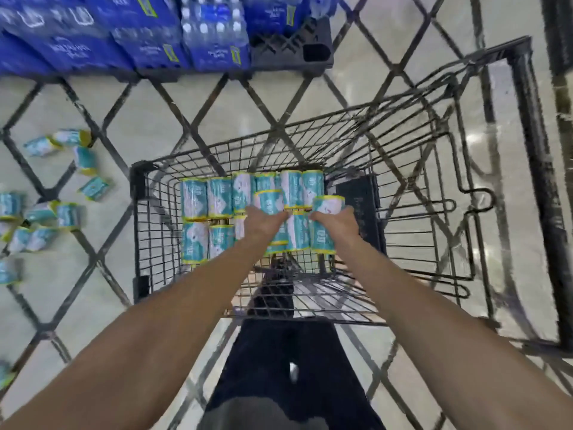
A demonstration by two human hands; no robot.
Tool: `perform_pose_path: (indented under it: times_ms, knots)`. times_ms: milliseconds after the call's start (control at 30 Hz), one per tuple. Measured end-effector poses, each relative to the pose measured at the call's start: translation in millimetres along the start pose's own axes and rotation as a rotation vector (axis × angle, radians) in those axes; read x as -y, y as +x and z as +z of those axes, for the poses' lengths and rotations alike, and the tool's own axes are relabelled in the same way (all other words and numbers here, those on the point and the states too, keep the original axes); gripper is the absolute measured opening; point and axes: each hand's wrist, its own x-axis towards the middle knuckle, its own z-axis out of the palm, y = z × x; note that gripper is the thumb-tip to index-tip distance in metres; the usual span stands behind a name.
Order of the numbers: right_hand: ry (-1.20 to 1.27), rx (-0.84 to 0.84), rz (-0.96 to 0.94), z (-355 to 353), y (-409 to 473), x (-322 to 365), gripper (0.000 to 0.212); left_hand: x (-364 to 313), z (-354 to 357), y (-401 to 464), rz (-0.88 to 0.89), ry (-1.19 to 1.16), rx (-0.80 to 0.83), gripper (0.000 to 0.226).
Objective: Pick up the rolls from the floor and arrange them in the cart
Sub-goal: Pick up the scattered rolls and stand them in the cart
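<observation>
A black wire cart stands in front of me, its far end packed with two rows of teal-and-white wrapped rolls. My left hand grips a roll above the stack near the middle. My right hand holds another roll upright at the right end of the rows. Several more rolls lie scattered on the floor to the left of the cart.
Blue shrink-wrapped water bottle packs sit on a dark pallet beyond the cart. The pale tiled floor has a dark diamond pattern. The near half of the cart basket holds no rolls. My dark trouser legs show below.
</observation>
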Motion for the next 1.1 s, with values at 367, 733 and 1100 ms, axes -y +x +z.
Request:
perform_pose_path:
  times_ms: [367,733,1100]
  knots:
    - [-0.068,0.052,-0.016,55,181,42,0.134,-50,86,149,-0.085,0.072,-0.083,0.125]
    - [-0.156,0.073,-0.103,61,188,31,0.089,-42,98,156,-0.097,0.158,-0.189,0.09]
    - [-0.781,0.138,-0.637,-11,37,54,0.049,-50,4,10,0.297,0.683,-0.233,0.059]
